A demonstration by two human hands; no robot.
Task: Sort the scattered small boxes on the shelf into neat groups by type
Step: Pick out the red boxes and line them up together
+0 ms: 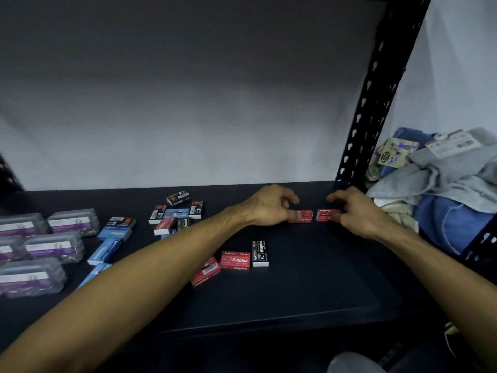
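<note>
Left hand (271,204) is pinching one red staple box (305,215); right hand (355,211) is pinching a second red box (325,214). Both are sitting on the shelf (309,278) near its right rear, just apart, likely being aligned to start a red group away from the mixed pile (174,214).

Dim, soft-focus view — bowed, dark edges.

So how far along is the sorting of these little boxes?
Early on. The clear cases sit grouped at left. The left hand and right hand each hold a red staples box, starting a red group. The mixed pile, blue boxes and the three boxes in front remain.
</note>
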